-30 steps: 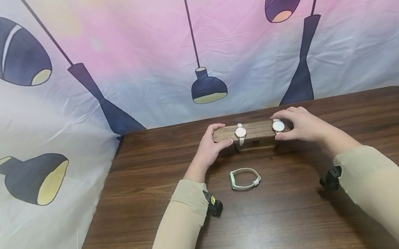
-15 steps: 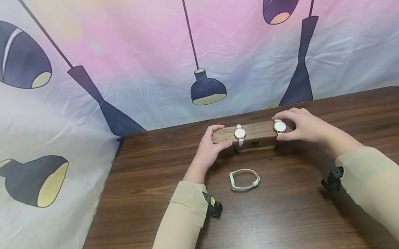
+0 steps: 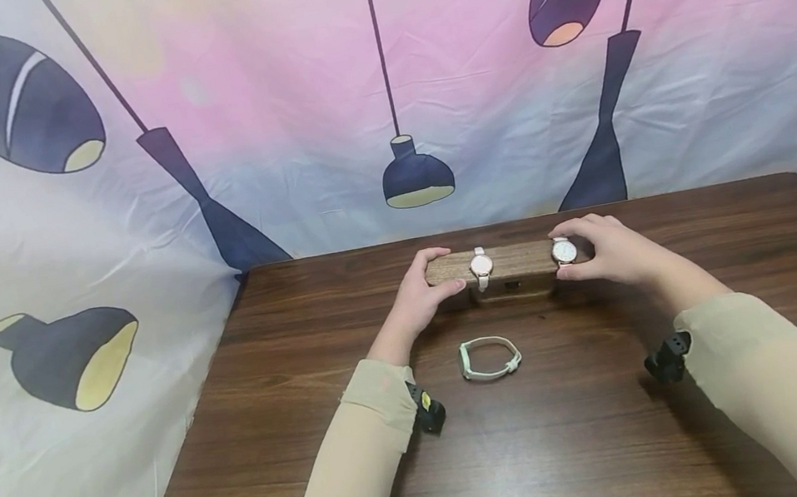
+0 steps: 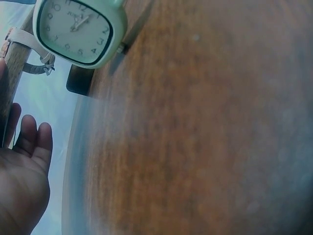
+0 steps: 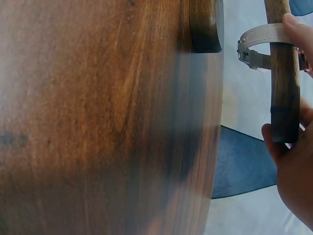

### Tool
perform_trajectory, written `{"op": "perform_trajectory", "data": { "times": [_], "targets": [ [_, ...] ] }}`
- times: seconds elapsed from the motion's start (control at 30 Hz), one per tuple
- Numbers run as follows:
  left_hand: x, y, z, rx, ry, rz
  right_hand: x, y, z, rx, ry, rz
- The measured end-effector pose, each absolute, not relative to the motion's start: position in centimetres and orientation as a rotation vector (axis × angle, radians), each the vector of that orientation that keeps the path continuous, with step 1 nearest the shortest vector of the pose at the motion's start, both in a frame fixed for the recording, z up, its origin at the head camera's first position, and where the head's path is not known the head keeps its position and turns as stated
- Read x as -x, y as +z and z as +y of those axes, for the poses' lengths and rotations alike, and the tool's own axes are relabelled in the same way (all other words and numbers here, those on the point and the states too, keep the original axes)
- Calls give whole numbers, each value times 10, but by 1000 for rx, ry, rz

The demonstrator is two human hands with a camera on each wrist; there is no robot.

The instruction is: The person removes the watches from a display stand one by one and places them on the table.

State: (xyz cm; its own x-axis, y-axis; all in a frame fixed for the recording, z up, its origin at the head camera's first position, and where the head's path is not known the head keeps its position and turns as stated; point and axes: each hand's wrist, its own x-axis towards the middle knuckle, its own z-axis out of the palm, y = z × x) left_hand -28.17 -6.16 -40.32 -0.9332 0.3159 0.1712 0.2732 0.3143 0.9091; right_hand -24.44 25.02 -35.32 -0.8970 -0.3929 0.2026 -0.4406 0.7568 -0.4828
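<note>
Both arms reach forward in tan sleeves, forearms angled inward so the hands sit level with each other, well apart. A small black camera is strapped under each wrist. The left hand [image 3: 421,293] is turned palm toward the right, its fingers curled over the top of what it grips and the thumb pressed in from the near side. In the left wrist view only the palm and three fingertips [image 4: 30,134] show, pointing upward. The right hand [image 3: 609,253] mirrors it, fingers arched over the top and thumb tucked below, pinching. The right wrist view shows a fingertip [image 5: 297,27] above and the thumb beneath.
</note>
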Motion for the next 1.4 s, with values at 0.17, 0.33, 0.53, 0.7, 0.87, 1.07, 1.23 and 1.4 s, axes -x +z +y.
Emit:
{"op": "perform_trajectory", "data": {
  "times": [0.17, 0.33, 0.53, 0.7, 0.87, 1.07, 1.23, 1.4],
  "targets": [
    [281, -403, -61, -556, 1721, 2504, 244, -353, 252, -688, 815, -2867],
    [280, -401, -61, -529, 1721, 2487, 244, -354, 256, -668, 797, -2863],
    [278, -399, -60, -534, 1721, 2470, 243, -356, 258, -650, 803, -2881],
    [280, -401, -61, -531, 1715, 2493, 242, -356, 262, -617, 811, -2904],
    [279, -401, -63, -525, 1722, 2493, 241, -356, 265, -609, 819, -2904],
    [278, -400, -63, -523, 1718, 2489, 241, -355, 265, -638, 803, -2882],
    [275, -394, -62, -534, 1720, 2486, 243, -355, 266, -645, 759, -2874],
    [278, -398, -62, -537, 1732, 2478, 242, -355, 267, -646, 764, -2875]
  ]
}}
